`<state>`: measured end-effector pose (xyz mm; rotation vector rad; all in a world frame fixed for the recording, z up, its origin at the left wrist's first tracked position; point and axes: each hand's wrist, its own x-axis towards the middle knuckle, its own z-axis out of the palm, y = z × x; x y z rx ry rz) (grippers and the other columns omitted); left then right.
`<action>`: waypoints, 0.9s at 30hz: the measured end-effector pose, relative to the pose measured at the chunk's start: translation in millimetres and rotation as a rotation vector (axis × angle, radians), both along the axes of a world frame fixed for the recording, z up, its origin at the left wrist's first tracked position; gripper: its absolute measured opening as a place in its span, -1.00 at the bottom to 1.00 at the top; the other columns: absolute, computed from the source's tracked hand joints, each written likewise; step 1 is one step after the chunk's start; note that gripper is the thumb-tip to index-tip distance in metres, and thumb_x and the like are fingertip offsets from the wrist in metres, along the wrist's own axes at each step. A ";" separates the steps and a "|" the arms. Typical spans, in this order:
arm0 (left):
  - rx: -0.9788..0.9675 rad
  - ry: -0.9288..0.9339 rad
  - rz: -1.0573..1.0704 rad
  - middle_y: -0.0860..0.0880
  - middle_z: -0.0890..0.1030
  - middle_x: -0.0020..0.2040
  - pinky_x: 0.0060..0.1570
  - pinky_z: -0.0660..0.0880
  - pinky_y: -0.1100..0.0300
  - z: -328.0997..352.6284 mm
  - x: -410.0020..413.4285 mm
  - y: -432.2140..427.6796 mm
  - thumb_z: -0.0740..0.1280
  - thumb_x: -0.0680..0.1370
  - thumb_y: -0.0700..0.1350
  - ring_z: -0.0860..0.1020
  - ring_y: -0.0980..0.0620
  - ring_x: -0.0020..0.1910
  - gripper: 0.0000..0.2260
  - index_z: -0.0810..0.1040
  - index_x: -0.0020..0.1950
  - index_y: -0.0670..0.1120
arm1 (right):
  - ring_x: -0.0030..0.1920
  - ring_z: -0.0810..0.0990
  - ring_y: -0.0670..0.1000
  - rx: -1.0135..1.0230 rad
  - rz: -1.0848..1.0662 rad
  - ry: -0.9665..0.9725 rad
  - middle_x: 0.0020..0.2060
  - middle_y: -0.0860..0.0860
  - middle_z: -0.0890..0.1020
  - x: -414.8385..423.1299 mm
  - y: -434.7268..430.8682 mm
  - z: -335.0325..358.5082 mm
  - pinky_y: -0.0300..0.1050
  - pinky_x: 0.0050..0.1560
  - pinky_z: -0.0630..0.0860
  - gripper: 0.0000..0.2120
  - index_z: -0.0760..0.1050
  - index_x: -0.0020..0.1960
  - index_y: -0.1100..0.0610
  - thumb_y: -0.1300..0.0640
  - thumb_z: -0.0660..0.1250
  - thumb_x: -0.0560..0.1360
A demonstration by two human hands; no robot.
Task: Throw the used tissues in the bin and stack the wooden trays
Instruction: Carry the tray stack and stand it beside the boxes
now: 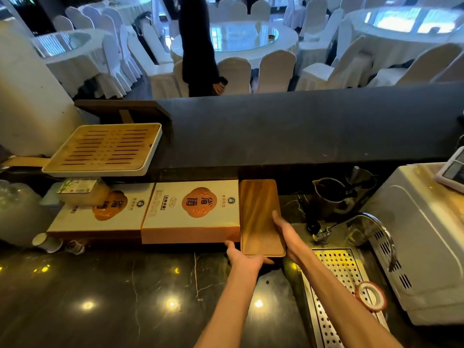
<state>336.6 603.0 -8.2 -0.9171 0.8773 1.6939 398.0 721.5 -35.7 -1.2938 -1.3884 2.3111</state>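
Note:
A long brown wooden tray (258,209) lies on the dark marble counter, just right of a white and orange gift box (193,209). My left hand (244,258) grips its near short edge from below. My right hand (285,234) holds its right long edge, thumb on the top surface. A slatted bamboo tray in a white frame (105,149) rests higher up at the left, on top of other items. No tissues or bin show in this view.
A second gift box (100,212) sits left of the first, a plastic container (80,192) on it. Right: metal pitchers (329,197), a tap (324,233), a perforated drain grille (344,272), a tape roll (371,295), a white appliance (426,234). A person stands beyond the raised ledge (301,126).

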 end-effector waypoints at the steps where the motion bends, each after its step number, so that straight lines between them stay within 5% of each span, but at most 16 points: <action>1: -0.087 0.072 -0.062 -0.23 0.27 0.51 0.42 0.15 -0.35 0.5 -0.7 2.5 0.26 0.55 0.16 0.25 -0.34 0.44 -0.41 0.20 0.53 0.00 | 0.18 0.58 0.21 0.002 -0.008 -0.014 0.24 0.17 0.55 -0.3 1.0 -1.8 0.23 0.27 0.47 -0.36 0.26 0.43 0.09 -0.24 0.26 0.48; 2: -0.166 0.129 -0.116 -0.23 0.30 0.49 0.41 0.24 -0.29 0.7 -2.0 5.0 0.30 0.55 0.10 0.32 -0.32 0.39 -0.43 0.22 0.51 0.00 | 0.16 0.58 0.19 0.026 -0.011 -0.035 0.23 0.16 0.55 -0.4 0.9 -4.2 0.22 0.26 0.48 -0.35 0.24 0.44 0.08 -0.22 0.28 0.48; 6: -0.050 -0.089 0.058 -0.25 0.36 0.43 0.44 -0.15 -0.39 13.1 -6.3 11.6 0.19 0.58 0.14 0.15 -0.39 0.47 -0.59 0.43 0.36 -0.02 | 0.12 0.59 0.12 0.217 -0.011 -0.137 0.21 0.08 0.56 -3.9 -5.1 -6.2 0.17 0.24 0.49 -0.35 0.26 0.45 0.05 -0.19 0.32 0.47; 12: 0.015 0.017 -0.030 -0.24 0.42 0.40 0.39 -0.08 -0.49 19.6 0.5 3.3 0.31 0.56 -0.09 0.25 -0.40 0.43 -0.66 0.43 0.33 -0.06 | 0.08 0.61 0.14 0.201 0.011 -0.231 0.15 0.11 0.59 -2.3 -8.6 -3.1 0.09 0.15 0.55 -0.35 0.32 0.36 0.10 -0.31 0.26 0.45; 16: -0.096 0.036 -0.114 -0.24 0.34 0.45 0.38 -0.04 -0.49 16.7 -4.8 7.9 0.31 0.58 -0.11 0.17 -0.43 0.46 -0.55 0.30 0.45 -0.07 | 0.08 0.61 0.14 0.211 -0.069 -0.217 0.14 0.11 0.59 -1.7 -15.0 -13.5 0.12 0.20 0.53 -0.31 0.33 0.39 0.16 -0.29 0.28 0.45; 22: -0.132 -0.017 -0.104 -0.26 0.33 0.45 0.40 -0.07 -0.47 12.7 -8.2 16.3 0.30 0.59 -0.12 0.18 -0.42 0.46 -0.56 0.29 0.45 -0.10 | 0.07 0.63 0.22 -0.036 -0.034 -0.170 0.11 0.20 0.62 -0.7 0.0 -16.2 0.20 0.20 0.54 -0.24 0.34 0.35 0.16 -0.34 0.33 0.37; 27: -0.179 -0.037 -0.099 -0.25 0.37 0.41 0.38 -0.02 -0.49 2.0 -12.0 25.1 0.31 0.57 -0.13 0.21 -0.42 0.44 -0.65 0.37 0.35 -0.05 | 0.06 0.63 0.19 0.063 -0.046 -0.241 0.12 0.17 0.61 -7.2 0.5 -23.1 0.16 0.18 0.55 -0.17 0.33 0.36 0.17 -0.41 0.31 0.34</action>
